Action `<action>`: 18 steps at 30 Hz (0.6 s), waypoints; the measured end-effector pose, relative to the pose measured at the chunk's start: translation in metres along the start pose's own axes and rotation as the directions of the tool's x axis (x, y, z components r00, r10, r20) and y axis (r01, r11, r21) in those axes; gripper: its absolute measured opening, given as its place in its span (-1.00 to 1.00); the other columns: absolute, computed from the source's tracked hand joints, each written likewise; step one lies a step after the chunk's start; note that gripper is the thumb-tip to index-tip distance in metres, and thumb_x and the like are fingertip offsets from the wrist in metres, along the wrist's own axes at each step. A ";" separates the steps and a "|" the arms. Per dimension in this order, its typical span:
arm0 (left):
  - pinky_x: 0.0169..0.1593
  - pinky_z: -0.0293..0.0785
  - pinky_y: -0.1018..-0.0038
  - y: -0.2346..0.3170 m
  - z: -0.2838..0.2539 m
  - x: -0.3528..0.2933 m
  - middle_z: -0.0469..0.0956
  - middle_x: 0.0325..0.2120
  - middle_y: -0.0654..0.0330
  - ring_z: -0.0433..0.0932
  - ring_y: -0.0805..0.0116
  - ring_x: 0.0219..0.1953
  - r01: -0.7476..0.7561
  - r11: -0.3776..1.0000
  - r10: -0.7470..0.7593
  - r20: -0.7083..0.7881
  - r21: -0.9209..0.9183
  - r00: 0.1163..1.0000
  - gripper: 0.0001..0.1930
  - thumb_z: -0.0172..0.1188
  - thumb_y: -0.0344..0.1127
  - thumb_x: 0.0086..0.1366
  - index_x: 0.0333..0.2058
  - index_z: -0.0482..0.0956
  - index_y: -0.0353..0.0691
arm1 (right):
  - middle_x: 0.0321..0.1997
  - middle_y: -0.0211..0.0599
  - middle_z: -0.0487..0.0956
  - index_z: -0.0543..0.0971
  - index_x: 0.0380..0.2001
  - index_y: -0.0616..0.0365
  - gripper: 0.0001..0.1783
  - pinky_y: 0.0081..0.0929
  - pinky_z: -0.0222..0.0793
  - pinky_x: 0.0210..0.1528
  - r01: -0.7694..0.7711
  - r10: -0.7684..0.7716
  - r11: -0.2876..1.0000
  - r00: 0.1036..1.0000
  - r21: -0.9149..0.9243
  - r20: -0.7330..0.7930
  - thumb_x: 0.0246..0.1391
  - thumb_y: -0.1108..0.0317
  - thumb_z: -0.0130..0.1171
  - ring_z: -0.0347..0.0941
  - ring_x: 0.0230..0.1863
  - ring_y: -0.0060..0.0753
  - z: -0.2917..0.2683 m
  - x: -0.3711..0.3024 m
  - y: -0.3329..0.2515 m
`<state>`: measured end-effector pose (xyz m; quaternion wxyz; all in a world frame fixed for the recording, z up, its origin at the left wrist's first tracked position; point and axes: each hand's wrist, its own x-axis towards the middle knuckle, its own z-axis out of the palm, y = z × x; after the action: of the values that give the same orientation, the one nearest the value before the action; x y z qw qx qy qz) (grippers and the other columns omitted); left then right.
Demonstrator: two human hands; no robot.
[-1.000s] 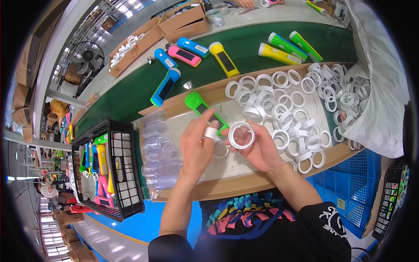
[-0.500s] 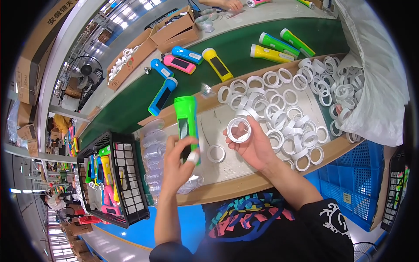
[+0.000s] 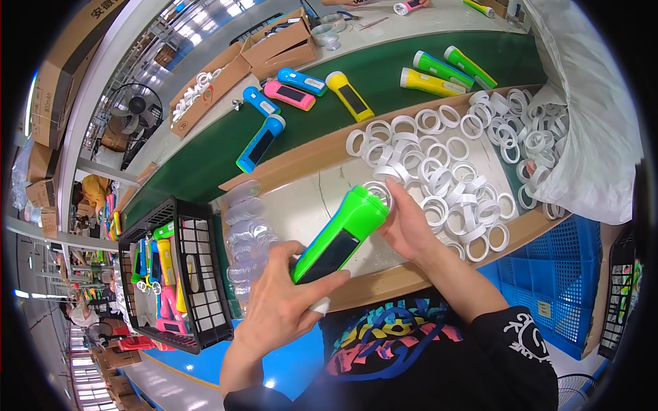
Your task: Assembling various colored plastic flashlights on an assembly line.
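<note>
Centrally, a green flashlight (image 3: 340, 240) is held aslant between the two hands, its flared, ribbed head uppermost and a dark rectangular panel set along the body, with a blue strip down the far side. The fingers of the left hand (image 3: 279, 301) are closed round its lower body, the thumb lying along the near edge; one finger bears a white covering (image 3: 320, 306). Those of the right hand (image 3: 413, 235) are curled about a white ring (image 3: 388, 196) at the flashlight's mouth, partly hidden by the head; whether the ring is seated cannot be told. Beneath both sets of fingers lies a shallow cardboard tray (image 3: 295, 205) with a pale floor. Just beyond the right fingers is a heap of white rings (image 3: 449, 188); near the left fingers are stacks of clear discs (image 3: 247, 222). The tray rests on a bench (image 3: 199, 168) with a green surface, where further flashlights (image 3: 351, 96) in blue, pink, yellow and green lie farther from the fingers. Outward of the left fingers is a black basket (image 3: 223, 312) of flashlights; outward of the right, a white sack (image 3: 593, 130) and blue crates (image 3: 548, 274). Well past the left fingers, a fan (image 3: 135, 109) and shelving occupy the room.
</note>
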<state>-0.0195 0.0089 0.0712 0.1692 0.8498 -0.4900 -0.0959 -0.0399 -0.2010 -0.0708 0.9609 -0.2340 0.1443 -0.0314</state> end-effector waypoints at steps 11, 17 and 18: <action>-0.15 0.43 0.26 -0.009 0.010 -0.002 0.49 -0.19 -0.07 0.52 0.00 -0.22 -0.039 0.993 0.020 -0.169 -0.108 0.985 -0.35 0.32 -0.43 -0.13 0.03 0.37 -0.36 | -0.26 -0.32 0.50 0.41 -0.08 0.14 -0.63 -0.49 0.39 -0.30 0.081 -0.042 0.985 0.968 -0.151 0.249 0.24 0.08 -0.09 0.45 -0.29 -0.47 0.008 -0.016 -0.004; -0.37 0.51 0.37 0.004 0.008 -0.018 0.48 -0.21 -0.01 0.55 0.07 -0.28 -0.016 0.996 0.032 -0.179 0.092 0.983 -0.38 0.33 -0.47 -0.15 0.01 0.44 -0.17 | -0.23 -0.26 0.51 0.43 -0.13 0.17 -0.62 -0.51 0.44 -0.28 0.044 -0.024 0.983 0.993 -0.178 0.114 0.24 0.07 -0.10 0.46 -0.29 -0.50 0.019 -0.016 -0.002; -0.37 0.51 0.37 0.007 0.008 -0.017 0.48 -0.21 -0.01 0.55 0.07 -0.28 -0.017 0.996 0.033 -0.179 0.091 0.983 -0.38 0.33 -0.47 -0.15 0.01 0.44 -0.17 | -0.23 -0.23 0.52 0.44 -0.15 0.18 -0.61 -0.44 0.44 -0.19 0.048 -0.029 0.979 0.995 -0.198 0.098 0.26 0.07 -0.15 0.47 -0.22 -0.42 0.021 -0.018 0.000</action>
<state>-0.0360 0.0190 0.0663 0.1761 0.8554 -0.4871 0.0053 -0.0505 -0.1899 -0.0481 0.9375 -0.3335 0.0967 -0.0242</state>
